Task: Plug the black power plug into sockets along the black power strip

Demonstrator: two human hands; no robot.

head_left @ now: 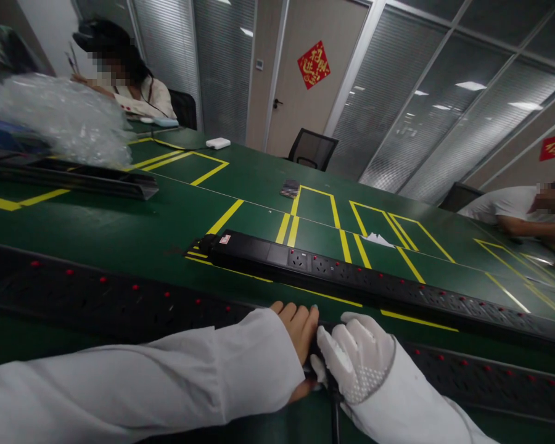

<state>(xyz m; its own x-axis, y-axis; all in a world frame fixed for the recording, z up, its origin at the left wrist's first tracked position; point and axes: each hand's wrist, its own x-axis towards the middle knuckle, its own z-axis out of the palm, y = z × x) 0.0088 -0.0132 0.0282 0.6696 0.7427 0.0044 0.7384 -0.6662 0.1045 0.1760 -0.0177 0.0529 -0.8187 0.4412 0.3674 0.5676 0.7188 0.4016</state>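
My left hand (298, 330), bare below a white sleeve, is closed with its fingers curled over something black, mostly hidden. Pressed close beside it, my right hand (358, 357) wears a white dotted glove and is closed on a black cable (335, 416) that hangs down toward me. Behind my hands, a long black power strip (120, 299) with red lights or switches runs off to the left. A similar strip section (490, 376) continues at the right; my hands hide whether the two join. Farther back lies another black power strip (342, 268) with a row of sockets.
Yellow tape outlines mark the green table (254, 179). Bubble wrap (74, 117) and an empty black metal channel (106, 179) lie at left. A white box (217, 143), a dark small object (289, 189) and torn paper (378, 240) sit farther back. Two people sit across the table.
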